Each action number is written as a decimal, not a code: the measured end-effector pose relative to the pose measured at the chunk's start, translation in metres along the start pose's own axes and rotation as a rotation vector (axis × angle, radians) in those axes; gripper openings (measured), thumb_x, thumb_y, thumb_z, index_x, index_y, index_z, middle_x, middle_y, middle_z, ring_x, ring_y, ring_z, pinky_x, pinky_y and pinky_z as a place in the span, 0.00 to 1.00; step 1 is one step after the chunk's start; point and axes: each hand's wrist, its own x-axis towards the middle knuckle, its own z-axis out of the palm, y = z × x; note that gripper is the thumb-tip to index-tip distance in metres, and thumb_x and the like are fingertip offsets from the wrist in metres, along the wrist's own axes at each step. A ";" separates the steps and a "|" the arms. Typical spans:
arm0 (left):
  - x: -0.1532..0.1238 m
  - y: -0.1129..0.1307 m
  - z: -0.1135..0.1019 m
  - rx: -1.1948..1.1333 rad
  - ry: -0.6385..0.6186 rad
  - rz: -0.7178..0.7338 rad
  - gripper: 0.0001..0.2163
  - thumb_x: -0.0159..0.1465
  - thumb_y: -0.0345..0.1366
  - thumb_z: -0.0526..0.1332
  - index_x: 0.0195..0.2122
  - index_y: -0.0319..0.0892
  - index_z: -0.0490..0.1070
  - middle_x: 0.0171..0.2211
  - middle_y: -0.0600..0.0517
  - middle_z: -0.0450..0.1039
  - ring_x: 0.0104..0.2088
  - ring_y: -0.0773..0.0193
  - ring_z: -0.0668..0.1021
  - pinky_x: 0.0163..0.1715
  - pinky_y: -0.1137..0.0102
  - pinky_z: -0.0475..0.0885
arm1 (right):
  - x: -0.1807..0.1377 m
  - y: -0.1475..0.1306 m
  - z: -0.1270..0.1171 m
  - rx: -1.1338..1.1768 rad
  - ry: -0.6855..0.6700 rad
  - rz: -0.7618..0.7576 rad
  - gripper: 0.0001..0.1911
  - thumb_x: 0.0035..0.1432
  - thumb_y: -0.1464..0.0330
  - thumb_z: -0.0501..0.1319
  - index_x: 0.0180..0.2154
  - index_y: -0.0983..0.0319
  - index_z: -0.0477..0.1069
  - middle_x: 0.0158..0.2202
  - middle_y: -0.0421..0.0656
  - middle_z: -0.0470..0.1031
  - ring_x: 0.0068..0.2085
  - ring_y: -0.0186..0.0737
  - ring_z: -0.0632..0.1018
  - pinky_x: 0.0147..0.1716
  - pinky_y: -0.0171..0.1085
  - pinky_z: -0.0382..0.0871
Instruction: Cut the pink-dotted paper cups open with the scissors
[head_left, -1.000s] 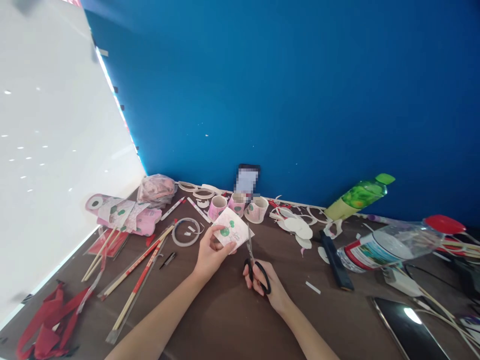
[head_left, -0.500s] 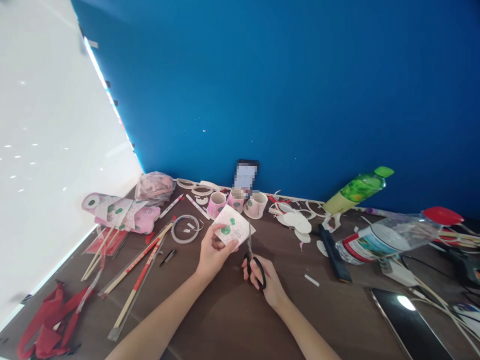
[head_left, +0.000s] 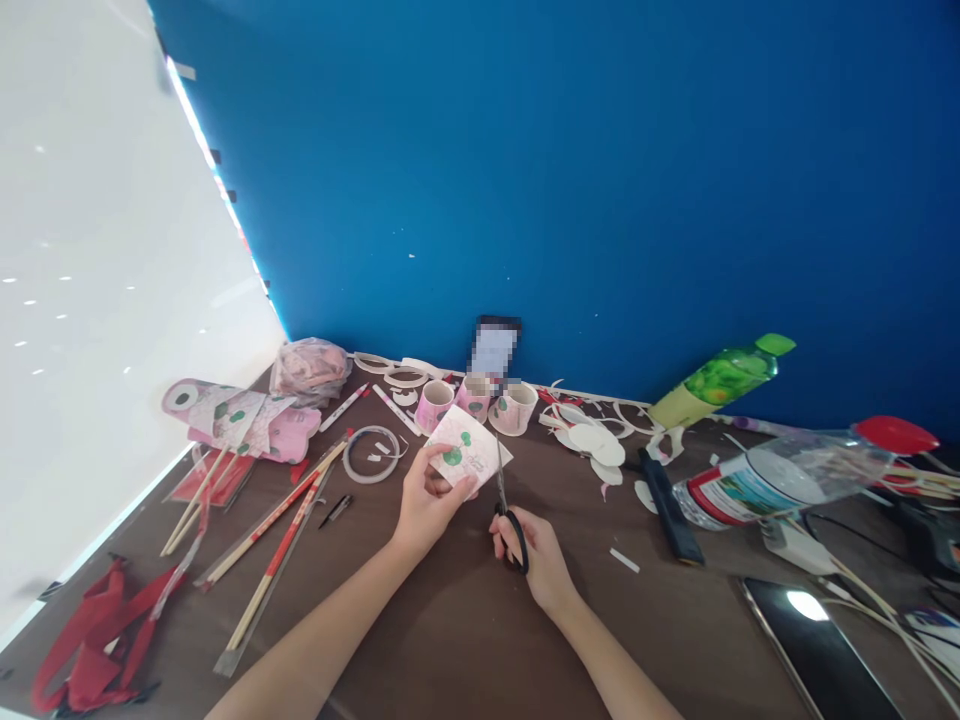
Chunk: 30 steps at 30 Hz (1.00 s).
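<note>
My left hand (head_left: 430, 497) pinches a piece of white patterned paper (head_left: 466, 447) with green spots and pink print, thumb in front and fingers curled at its left edge. My right hand (head_left: 538, 552) grips black-handled scissors (head_left: 512, 540), its fingers in the loops. The blades point up along the right edge of the paper; whether they touch it, I cannot tell. Just beyond the paper stand three small pink patterned cups, among them the left cup (head_left: 435, 403) and the right cup (head_left: 517, 405). The paper covers part of the left cup.
White cut paper discs (head_left: 596, 440) and strips lie right of the cups. A tape roll (head_left: 372, 456), wrapped chopsticks (head_left: 279, 560) and a red strap (head_left: 94, 640) are at left. On the right are a green-capped bottle (head_left: 720, 380), a clear bottle (head_left: 757, 485) and a phone (head_left: 817, 640).
My right hand has turned slightly and the scissor handles look closer together. The paper stays in my left hand, almost unmoved. The whole view has shifted a little.
</note>
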 end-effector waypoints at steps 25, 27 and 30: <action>-0.001 0.005 0.000 0.013 -0.018 0.033 0.23 0.48 0.39 0.71 0.42 0.43 0.64 0.39 0.52 0.72 0.31 0.63 0.80 0.32 0.67 0.80 | 0.003 0.010 -0.003 -0.008 -0.089 -0.062 0.28 0.52 0.42 0.53 0.29 0.62 0.66 0.21 0.39 0.66 0.21 0.31 0.62 0.21 0.34 0.52; 0.000 0.005 0.000 0.012 -0.020 0.040 0.23 0.48 0.39 0.71 0.42 0.43 0.64 0.39 0.52 0.72 0.31 0.63 0.81 0.32 0.67 0.80 | 0.002 0.009 -0.002 -0.020 -0.086 -0.062 0.28 0.52 0.42 0.53 0.29 0.62 0.65 0.21 0.39 0.65 0.22 0.32 0.62 0.22 0.35 0.53; 0.001 0.002 -0.001 0.018 -0.027 0.050 0.22 0.49 0.38 0.71 0.42 0.43 0.64 0.38 0.52 0.72 0.30 0.64 0.80 0.32 0.67 0.80 | 0.002 0.005 -0.001 -0.035 -0.072 -0.046 0.28 0.51 0.42 0.54 0.27 0.61 0.65 0.19 0.38 0.64 0.23 0.33 0.64 0.24 0.35 0.56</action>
